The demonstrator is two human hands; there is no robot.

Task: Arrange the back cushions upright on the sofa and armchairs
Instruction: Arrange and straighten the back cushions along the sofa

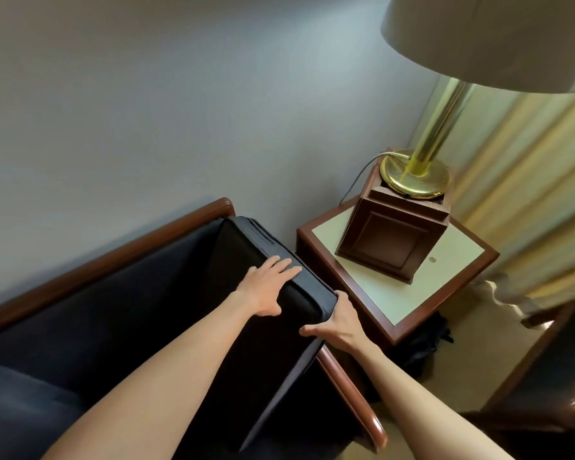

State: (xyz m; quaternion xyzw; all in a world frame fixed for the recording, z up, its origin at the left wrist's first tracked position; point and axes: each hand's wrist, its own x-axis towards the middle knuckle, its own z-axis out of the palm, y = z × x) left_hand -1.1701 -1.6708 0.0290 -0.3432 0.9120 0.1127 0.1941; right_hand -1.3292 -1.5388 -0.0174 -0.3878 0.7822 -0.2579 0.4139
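A dark navy cushion (263, 346) stands on edge against the right arm of a dark sofa (90, 310) with a reddish wooden frame. My left hand (268, 285) lies flat on the cushion's top edge, fingers spread and thumb hooked over its inner face. My right hand (337, 322) grips the cushion's near top corner, thumb on the front and fingers wrapped behind. The sofa's back panel to the left of the cushion shows bare fabric.
A wooden side table (445, 277) with a pale top stands right of the sofa arm (352, 393). It carries a brown wooden box (392, 237) under a brass lamp (419, 167) with a wide shade. Beige curtains (528, 200) hang at right; a dark chair (545, 376) is lower right.
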